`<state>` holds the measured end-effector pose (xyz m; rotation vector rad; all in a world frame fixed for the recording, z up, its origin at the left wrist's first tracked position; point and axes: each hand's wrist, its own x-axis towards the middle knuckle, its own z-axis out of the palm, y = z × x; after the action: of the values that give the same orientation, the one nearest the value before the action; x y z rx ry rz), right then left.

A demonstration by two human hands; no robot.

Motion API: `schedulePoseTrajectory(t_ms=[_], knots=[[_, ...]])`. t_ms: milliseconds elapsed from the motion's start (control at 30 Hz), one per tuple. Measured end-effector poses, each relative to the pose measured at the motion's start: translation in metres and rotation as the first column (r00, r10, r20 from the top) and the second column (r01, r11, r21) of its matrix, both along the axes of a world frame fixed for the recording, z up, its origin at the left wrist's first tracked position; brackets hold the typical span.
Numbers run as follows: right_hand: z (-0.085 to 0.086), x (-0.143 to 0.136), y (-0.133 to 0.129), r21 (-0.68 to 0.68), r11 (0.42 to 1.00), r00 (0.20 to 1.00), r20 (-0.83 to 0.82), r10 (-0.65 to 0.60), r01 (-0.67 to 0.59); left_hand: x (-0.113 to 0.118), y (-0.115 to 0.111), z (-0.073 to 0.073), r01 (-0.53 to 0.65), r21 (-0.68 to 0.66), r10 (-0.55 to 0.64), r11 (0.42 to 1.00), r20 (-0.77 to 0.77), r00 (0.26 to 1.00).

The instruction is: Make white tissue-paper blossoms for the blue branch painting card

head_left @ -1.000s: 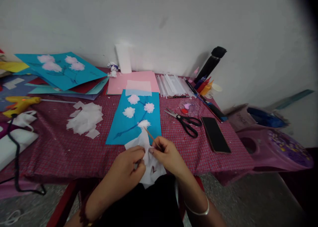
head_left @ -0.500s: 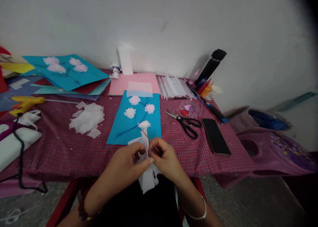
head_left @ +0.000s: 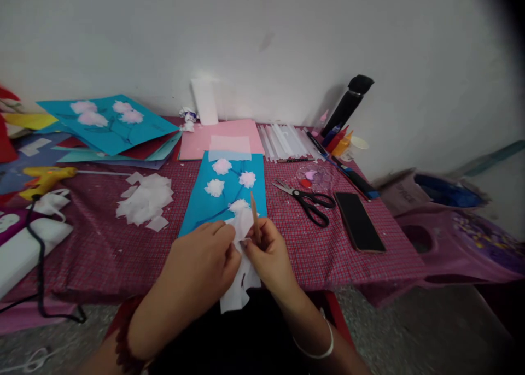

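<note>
Near the front table edge, my left hand (head_left: pixel 205 260) is closed on a white tissue (head_left: pixel 235 293), its fingertips partly hidden behind the hand. My right hand (head_left: pixel 270 255) pinches a thin brown stick (head_left: pixel 255 216), which points up, and touches the tissue's right side. Part of the tissue hangs below both hands. Just beyond them lies a blue sheet (head_left: pixel 197 200) with a painted dark branch and several fluffy white-pink paper flowers (head_left: pixel 222 166). The tissue overlaps the sheet's lower part.
Left: tissue pieces (head_left: pixel 146 200), a yellow glue gun (head_left: pixel 45 181) and stacked coloured sheets with a blue card (head_left: pixel 135 129). Right: scissors (head_left: pixel 305 200), phone (head_left: pixel 360 222), glue sticks (head_left: pixel 283 142), paint bottles (head_left: pixel 340 142) and a black bottle (head_left: pixel 348 104). Pink paper (head_left: pixel 191 145) lies behind.
My left hand has turned over, so its back now faces up. The stick in my right hand has swung from a leftward slant to nearly upright. The view has shifted slightly.
</note>
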<state>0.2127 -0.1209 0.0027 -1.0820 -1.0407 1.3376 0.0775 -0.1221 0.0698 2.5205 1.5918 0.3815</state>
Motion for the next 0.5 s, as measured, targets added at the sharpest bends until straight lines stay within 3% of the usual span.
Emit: schedulePoseTrajectory(t_ms=[133, 233, 367, 500], knots=[[-0.010, 0.010, -0.002, -0.036, 0.999, 0.990, 0.133, -0.036, 0.041, 0.002, 0.003, -0.019, -0.062, -0.081, 0.061, 0.995, -0.026, 0.998], [-0.013, 0.015, -0.003, -0.037, 0.999, 0.981, 0.196, 0.006, 0.001, 0.004, 0.005, -0.031, -0.067, -0.184, 0.075, 0.981, 0.039, 0.996], [-0.015, 0.017, -0.002, -0.005, 0.997, 0.949, 0.307, 0.072, -0.074, 0.005, 0.004, -0.038, 0.005, -0.297, 0.057, 0.955, 0.202, 0.978], [-0.019, 0.017, 0.000, 0.091, 0.994, 0.879, 0.477, 0.012, -0.063, 0.005, 0.001, -0.040, 0.058, -0.367, 0.072, 0.928, 0.330, 0.941]])
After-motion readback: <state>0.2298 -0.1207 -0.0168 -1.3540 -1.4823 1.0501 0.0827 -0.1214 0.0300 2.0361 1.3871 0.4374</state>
